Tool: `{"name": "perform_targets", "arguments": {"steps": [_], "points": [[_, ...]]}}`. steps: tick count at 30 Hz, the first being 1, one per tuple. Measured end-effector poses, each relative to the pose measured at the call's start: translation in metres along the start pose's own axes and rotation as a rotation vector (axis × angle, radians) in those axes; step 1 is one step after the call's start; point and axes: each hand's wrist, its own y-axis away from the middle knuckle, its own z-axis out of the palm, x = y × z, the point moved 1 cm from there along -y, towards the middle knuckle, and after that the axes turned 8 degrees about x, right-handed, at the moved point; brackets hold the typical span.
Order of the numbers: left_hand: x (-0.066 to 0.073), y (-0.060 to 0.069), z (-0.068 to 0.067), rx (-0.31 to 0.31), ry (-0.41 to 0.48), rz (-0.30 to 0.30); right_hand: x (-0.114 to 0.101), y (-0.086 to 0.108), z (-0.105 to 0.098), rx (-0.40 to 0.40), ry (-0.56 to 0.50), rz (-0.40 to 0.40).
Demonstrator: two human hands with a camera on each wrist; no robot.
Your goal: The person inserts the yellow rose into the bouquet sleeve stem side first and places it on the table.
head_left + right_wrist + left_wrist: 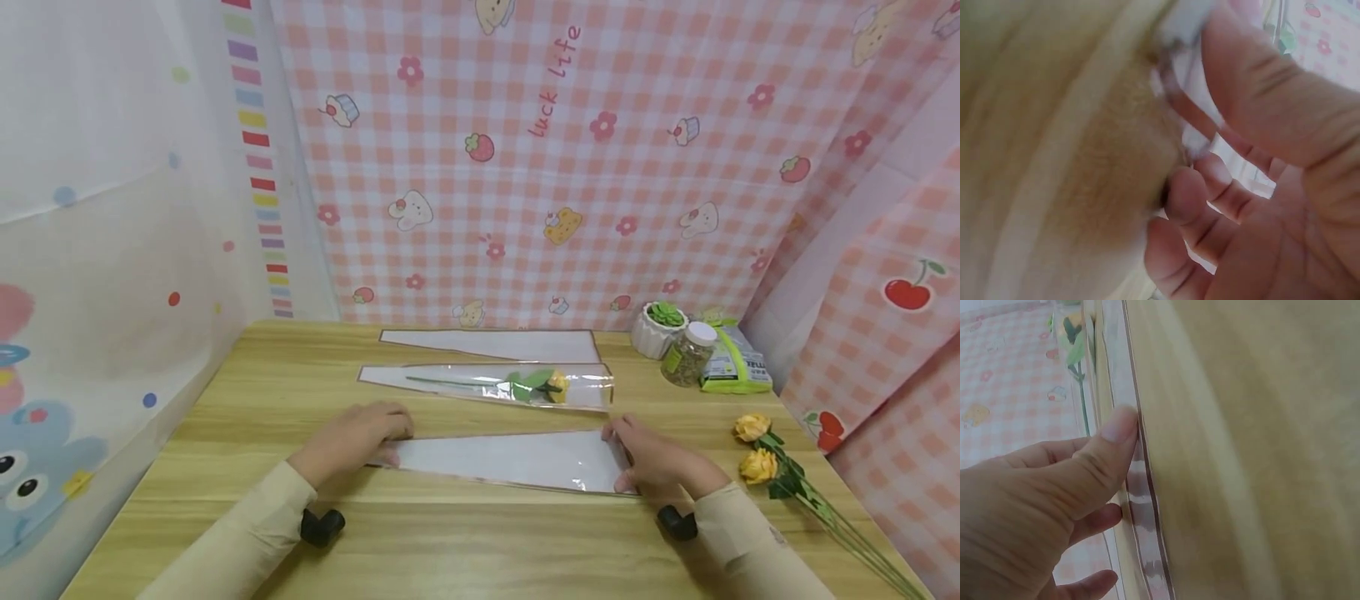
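A tapered flower sleeve point(502, 458), white with a dark border and a glossy clear film, lies on the wooden table in front of me. Its narrow left end is held by my left hand point(360, 437). In the left wrist view the thumb point(1119, 428) lies on the sleeve's edge strip point(1141, 506), with fingers behind. My right hand point(660, 454) grips the wide right end between thumb and curled fingers point(1188, 200); that view is blurred. Just beyond lies a second sleeve point(390, 374) with a yellow rose point(557, 385) inside.
Another white sleeve point(495, 340) lies at the table's back. A potted succulent point(658, 329), a white-capped jar point(687, 357) and a green-grey packet point(735, 358) stand back right. Two yellow roses point(759, 467) with long stems lie at the right edge. Patterned cloths point(525, 183) hang behind.
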Motion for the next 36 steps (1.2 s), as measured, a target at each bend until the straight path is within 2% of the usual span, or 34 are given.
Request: {"name": "perform_targets", "arguments": {"steps": [7, 12, 15, 21, 23, 25, 28, 30, 32, 36], "points": [[-0.008, -0.001, 0.001, -0.04, -0.059, -0.085, 0.006, -0.008, 0.004, 0.099, -0.058, -0.083], [-0.007, -0.002, 0.001, -0.05, -0.055, -0.107, 0.004, -0.009, 0.005, 0.225, -0.147, -0.04], [-0.006, -0.002, 0.001, -0.054, -0.051, -0.117, -0.001, -0.009, 0.002, 0.278, -0.286, 0.042], [-0.005, 0.0, 0.002, -0.033, -0.046, -0.097, -0.007, -0.003, -0.002, 0.358, -0.73, 0.266], [-0.005, 0.001, 0.003, -0.02, -0.044, -0.087, -0.006, -0.001, -0.002, 0.345, -0.85, 0.327], [-0.005, 0.001, 0.004, -0.009, -0.04, -0.082, -0.003, 0.002, -0.002, 0.286, -0.995, 0.365], [-0.005, 0.003, 0.005, -0.001, -0.038, -0.077, 0.001, 0.006, -0.003, 0.165, -1.186, 0.376], [-0.005, 0.003, 0.005, -0.001, -0.041, -0.078, 0.003, 0.009, -0.004, 0.099, -1.271, 0.361], [-0.004, 0.003, 0.004, 0.003, -0.041, -0.076, 0.003, 0.012, -0.005, 0.058, -1.282, 0.341], [-0.002, 0.003, 0.002, 0.009, -0.035, -0.076, 0.003, 0.017, -0.007, 0.035, -1.241, 0.349]]}}
